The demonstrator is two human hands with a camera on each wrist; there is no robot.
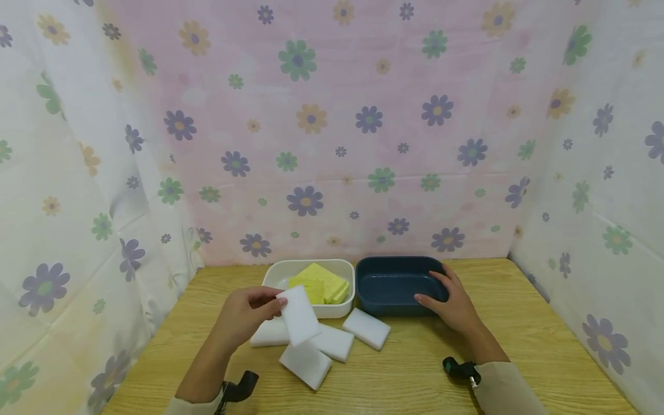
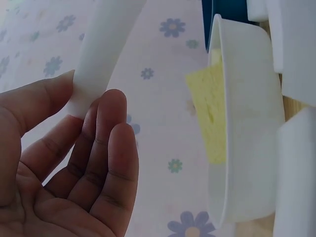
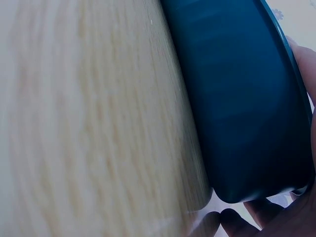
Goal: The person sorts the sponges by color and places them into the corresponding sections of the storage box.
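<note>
My left hand (image 1: 241, 317) pinches a white sponge block (image 1: 300, 316) by its upper left corner, thumb on the near face. In the left wrist view the sponge (image 2: 101, 54) stands up from the fingertips. Below it on the table lie several more white sponge blocks (image 1: 306, 364), one of them (image 1: 366, 328) in front of the gap between two containers. A white container (image 1: 339, 312) behind them holds yellow sponges (image 1: 324, 282). My right hand (image 1: 455, 302) grips the right end of a dark blue container (image 1: 386, 309), thumb over its rim; no contents show inside it.
Both containers stand side by side on a wood-grain table (image 1: 394, 374), near its back edge. Flower-print cloth (image 1: 332, 144) hangs behind the table and on both sides. A black wrist device (image 1: 241, 387) sits by the left sleeve, another (image 1: 459, 370) by the right.
</note>
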